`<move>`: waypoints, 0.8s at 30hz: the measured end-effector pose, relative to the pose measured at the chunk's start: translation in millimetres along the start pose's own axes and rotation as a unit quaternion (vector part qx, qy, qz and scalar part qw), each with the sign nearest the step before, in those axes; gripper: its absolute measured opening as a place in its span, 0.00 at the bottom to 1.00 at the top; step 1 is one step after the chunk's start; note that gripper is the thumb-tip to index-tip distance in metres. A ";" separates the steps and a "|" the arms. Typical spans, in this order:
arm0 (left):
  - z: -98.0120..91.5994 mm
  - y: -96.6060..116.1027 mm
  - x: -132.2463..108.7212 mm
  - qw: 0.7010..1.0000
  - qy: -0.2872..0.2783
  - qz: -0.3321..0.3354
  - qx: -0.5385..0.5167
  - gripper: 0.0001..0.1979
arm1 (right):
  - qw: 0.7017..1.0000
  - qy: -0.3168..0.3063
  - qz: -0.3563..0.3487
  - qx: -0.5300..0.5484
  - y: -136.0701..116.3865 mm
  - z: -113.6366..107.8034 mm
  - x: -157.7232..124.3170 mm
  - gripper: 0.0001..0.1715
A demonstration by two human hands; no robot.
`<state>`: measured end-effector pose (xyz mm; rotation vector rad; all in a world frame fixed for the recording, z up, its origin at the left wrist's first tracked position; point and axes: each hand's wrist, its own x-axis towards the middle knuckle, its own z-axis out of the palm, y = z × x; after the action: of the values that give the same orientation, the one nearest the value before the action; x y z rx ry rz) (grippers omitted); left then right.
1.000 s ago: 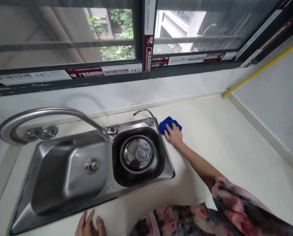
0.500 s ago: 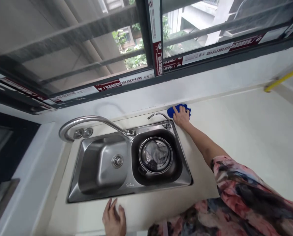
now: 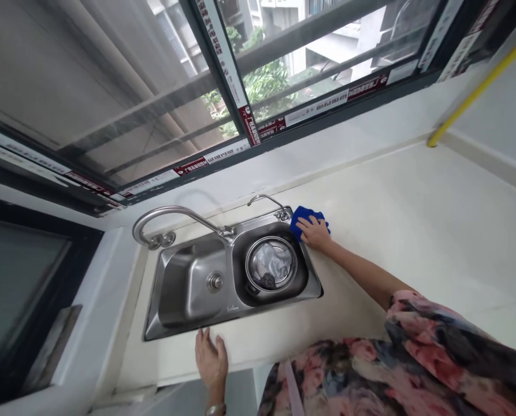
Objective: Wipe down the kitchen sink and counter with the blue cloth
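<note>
In the head view, a cloth (image 3: 299,218) is pressed by the right hand (image 3: 314,232) at the back right corner of the sink (image 3: 313,283), partly over its right rim and partly on the counter (image 3: 392,231). The right hand's fingers are laid spread across it; whether any fold is pinched underneath cannot be told. The left hand (image 3: 211,358) is rested, fingers slightly apart and nothing held, between the counter's front edge and the sink's front rim. The small tap (image 3: 282,215) could be snagged or knocked, since the cloth is bunched just beside its base. The cloth could also be dropped over the rim into the right bowl (image 3: 301,277) if it were pushed leftward under a loose palm. In that bowl a pot (image 3: 291,274) is seated, and in it a crumpled grey bundle (image 3: 277,260) is seen with a dark lump (image 3: 267,281) at its front side; neither can be identified for certain. In the left bowl (image 3: 192,289), the drain (image 3: 215,281) is seen towards the right wall, with the large tap (image 3: 203,221) arched along the sink's back edge.
</note>
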<state>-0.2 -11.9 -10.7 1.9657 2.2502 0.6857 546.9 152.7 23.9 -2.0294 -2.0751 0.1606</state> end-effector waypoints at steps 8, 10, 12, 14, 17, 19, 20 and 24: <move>4.9 25.6 17.5 0.994 -0.032 -0.099 0.021 0.36 | 0.993 -0.019 -0.101 0.056 -8.9 -1.1 -147.0 0.30; 6.6 33.7 14.3 0.993 -0.029 -0.111 0.027 0.37 | 0.988 -0.040 -0.130 0.067 -8.6 -4.9 -186.3 0.31; 7.0 41.0 10.2 0.992 -0.025 -0.116 0.033 0.37 | 0.983 -0.062 -0.155 0.075 -6.4 -10.5 -217.2 0.31; 6.9 46.6 7.0 0.993 -0.019 -0.112 0.041 0.35 | 0.978 -0.083 -0.172 0.080 -2.9 -15.9 -233.0 0.29; 7.0 51.6 5.4 0.994 0.006 -0.091 0.057 0.33 | 0.973 -0.103 -0.185 0.086 0.6 -18.8 -224.3 0.25; 7.3 53.3 5.5 0.994 0.020 -0.080 0.067 0.33 | 0.976 -0.096 -0.178 0.084 -0.1 -16.8 -200.4 0.24; 7.3 53.8 5.6 0.994 0.023 -0.078 0.071 0.33 | 0.978 -0.088 -0.170 0.080 -1.2 -15.1 -184.8 0.25; 6.6 53.9 5.3 0.994 0.029 -0.068 0.081 0.34 | 0.989 -0.064 -0.119 0.053 -2.4 -8.5 -108.6 0.26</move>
<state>50.9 -0.7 4.9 1.8574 2.5197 0.5705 547.9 43.7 22.8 -1.7362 -2.3119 0.3602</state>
